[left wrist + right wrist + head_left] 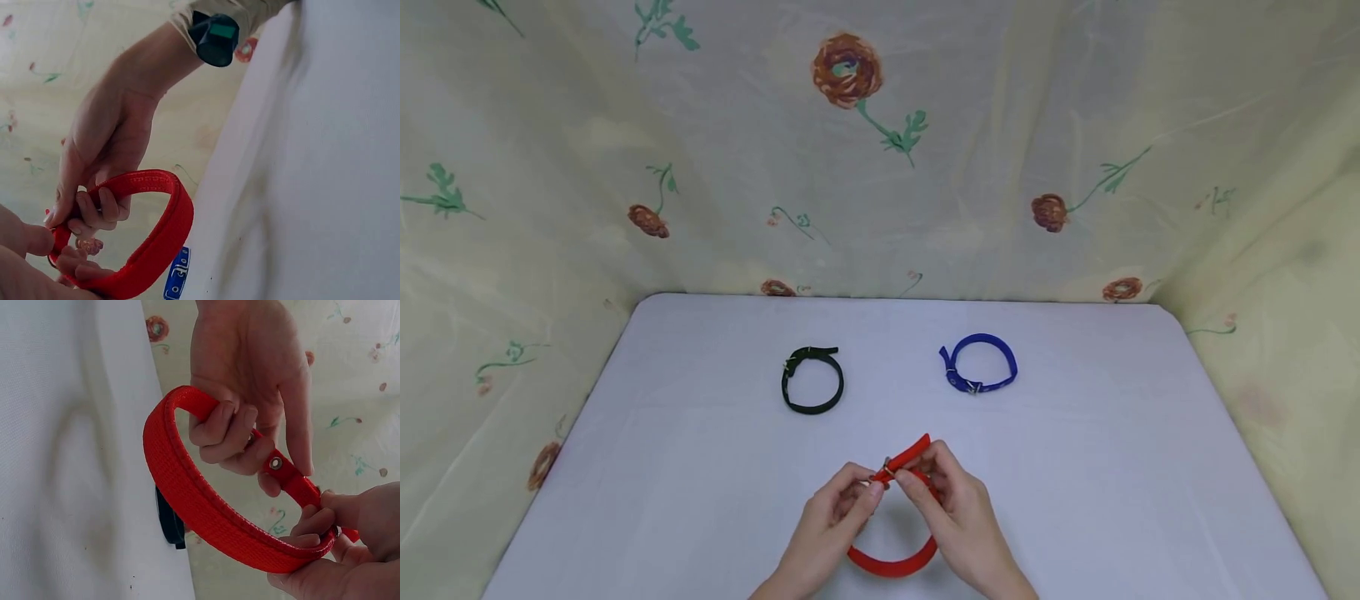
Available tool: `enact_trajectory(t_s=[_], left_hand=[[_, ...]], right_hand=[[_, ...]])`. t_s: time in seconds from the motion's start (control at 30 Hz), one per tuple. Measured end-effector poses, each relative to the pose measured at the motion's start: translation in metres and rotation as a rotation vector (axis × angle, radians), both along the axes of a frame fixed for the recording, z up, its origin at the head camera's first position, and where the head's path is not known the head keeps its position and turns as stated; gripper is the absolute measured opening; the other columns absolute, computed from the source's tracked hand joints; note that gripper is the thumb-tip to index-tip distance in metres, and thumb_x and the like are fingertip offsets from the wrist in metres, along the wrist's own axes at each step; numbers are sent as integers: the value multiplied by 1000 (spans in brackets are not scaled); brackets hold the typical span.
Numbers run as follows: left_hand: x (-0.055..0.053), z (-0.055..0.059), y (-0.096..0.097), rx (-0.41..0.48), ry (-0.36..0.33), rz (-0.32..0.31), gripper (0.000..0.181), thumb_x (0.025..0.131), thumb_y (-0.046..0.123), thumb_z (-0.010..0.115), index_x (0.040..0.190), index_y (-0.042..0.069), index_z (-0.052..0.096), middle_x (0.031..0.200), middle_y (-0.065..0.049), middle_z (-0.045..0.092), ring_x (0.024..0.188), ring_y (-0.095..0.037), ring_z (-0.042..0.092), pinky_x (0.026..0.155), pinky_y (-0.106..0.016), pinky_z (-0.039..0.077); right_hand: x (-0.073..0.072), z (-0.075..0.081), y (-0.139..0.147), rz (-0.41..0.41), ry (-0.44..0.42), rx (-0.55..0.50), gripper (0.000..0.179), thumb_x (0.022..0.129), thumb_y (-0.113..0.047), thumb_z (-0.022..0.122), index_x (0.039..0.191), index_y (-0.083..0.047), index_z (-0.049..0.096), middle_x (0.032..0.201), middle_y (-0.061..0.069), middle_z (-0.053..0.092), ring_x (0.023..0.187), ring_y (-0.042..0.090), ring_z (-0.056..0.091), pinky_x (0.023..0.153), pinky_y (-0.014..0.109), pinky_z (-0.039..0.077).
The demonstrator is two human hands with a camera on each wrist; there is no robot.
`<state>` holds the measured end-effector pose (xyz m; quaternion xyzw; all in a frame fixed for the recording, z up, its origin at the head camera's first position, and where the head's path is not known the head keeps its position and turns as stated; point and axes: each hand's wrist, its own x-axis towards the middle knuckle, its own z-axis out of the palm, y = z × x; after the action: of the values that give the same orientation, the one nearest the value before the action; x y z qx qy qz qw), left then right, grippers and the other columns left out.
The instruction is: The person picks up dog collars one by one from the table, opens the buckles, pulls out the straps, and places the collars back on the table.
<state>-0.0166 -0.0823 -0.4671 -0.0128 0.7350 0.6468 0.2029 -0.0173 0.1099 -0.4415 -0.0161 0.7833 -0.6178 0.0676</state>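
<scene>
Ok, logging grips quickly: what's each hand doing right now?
Left hand: closed, holding the red collar.
Right hand: closed, holding the same red collar.

The left grip (829, 518) and right grip (966, 518) pinch a red collar (891, 569) (dark collar (813, 409), blue collar (959, 381) lying beyond).

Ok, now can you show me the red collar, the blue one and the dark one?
Red collar (203, 515): right wrist view, outer face of its band.
Blue collar (981, 338): head view, far curve of its loop.
Dark collar (812, 409): head view, near curve of its loop.
</scene>
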Motion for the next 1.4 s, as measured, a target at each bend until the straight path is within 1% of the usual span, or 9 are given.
enact_trajectory(t_s=[0.17,0.3,0.57,0.73,0.87,0.97,1.07,1.17,1.4], left_hand=[[-2,1,2,0,-71,34,44,105,52,67,124,12,68,80,2,56,69,-13,50,61,-23,39],[-2,2,3,-11,-87,52,46,103,55,68,119,13,70,73,4,52,65,-13,47,57,-23,36],[-4,2,4,-26,-157,128,45,97,60,74,123,24,74,75,4,49,65,-16,47,58,-25,35],[-3,1,3,16,-180,122,47,97,59,74,125,21,72,74,5,49,62,-15,44,57,-25,34],[-3,1,2,25,-124,50,45,103,55,68,128,18,69,82,3,56,60,-12,47,56,-22,37],[-3,3,0,1,-36,-12,41,108,49,62,131,15,66,92,-4,65,65,-11,54,58,-22,42],[-3,6,-2,-16,20,-40,39,110,43,60,133,12,66,102,-12,72,73,-10,60,64,-23,48],[-4,7,-3,2,11,-45,41,110,41,61,136,10,66,106,-15,73,78,-12,61,70,-23,51],[-5,4,-4,-9,-48,-5,43,107,48,64,136,16,67,93,0,57,76,-16,52,67,-25,43]], right_hand=[[0,-1,1,1,23,-15,14,105,-27,71,114,-18,65,107,4,78,90,11,73,84,21,59],[0,-2,1,4,65,-24,14,105,-26,71,114,-16,65,107,3,78,91,9,73,82,22,59],[3,-1,-3,-17,48,-66,17,104,-24,73,116,-17,65,109,4,75,91,11,71,84,23,60],[3,-1,-4,-21,35,-72,18,103,-25,73,117,-16,64,109,4,76,92,11,71,85,22,60],[2,-2,-2,-21,64,-53,17,104,-24,73,116,-16,64,108,3,77,94,11,74,87,22,61],[1,-2,-1,-26,43,-37,16,103,-24,74,115,-18,65,107,2,77,93,14,74,87,21,60],[1,-1,0,-15,6,-30,16,102,-24,75,114,-19,66,107,4,77,90,16,72,85,20,59],[1,-1,-1,-1,-5,-13,15,102,-24,75,113,-19,66,104,3,77,86,14,70,81,20,59],[1,-1,-2,1,10,-14,15,103,-23,74,114,-19,66,104,4,76,86,9,69,79,20,58]])
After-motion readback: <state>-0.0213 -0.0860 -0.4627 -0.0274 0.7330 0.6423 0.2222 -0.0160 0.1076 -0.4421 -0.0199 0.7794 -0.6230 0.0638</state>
